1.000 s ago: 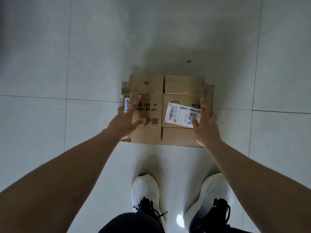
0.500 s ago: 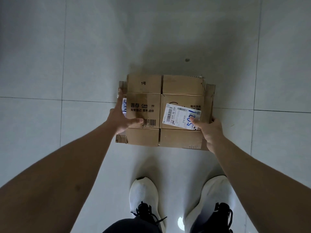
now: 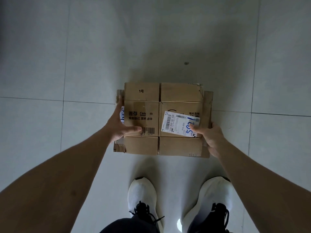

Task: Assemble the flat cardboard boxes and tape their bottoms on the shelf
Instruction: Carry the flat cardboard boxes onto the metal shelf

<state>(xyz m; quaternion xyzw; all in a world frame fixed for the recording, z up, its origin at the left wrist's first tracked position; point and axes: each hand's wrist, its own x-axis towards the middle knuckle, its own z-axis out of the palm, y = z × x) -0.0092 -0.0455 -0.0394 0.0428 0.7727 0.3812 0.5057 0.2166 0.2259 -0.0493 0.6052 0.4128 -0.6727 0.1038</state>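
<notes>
Two bare hands grip a stack of flattened brown cardboard boxes (image 3: 143,105) over the grey tiled floor (image 3: 50,64), just beyond a pair of white shoes (image 3: 141,192). At the left edge, the left hand (image 3: 117,125) clasps it, thumb lying on top. At the near right corner, the right hand (image 3: 210,133) clasps it too, thumb pressing the white shipping label (image 3: 180,123); its fingers curl underneath, hidden.

Pale grey tiled floor (image 3: 84,47) with thin dark grout lines, dimly lit.
</notes>
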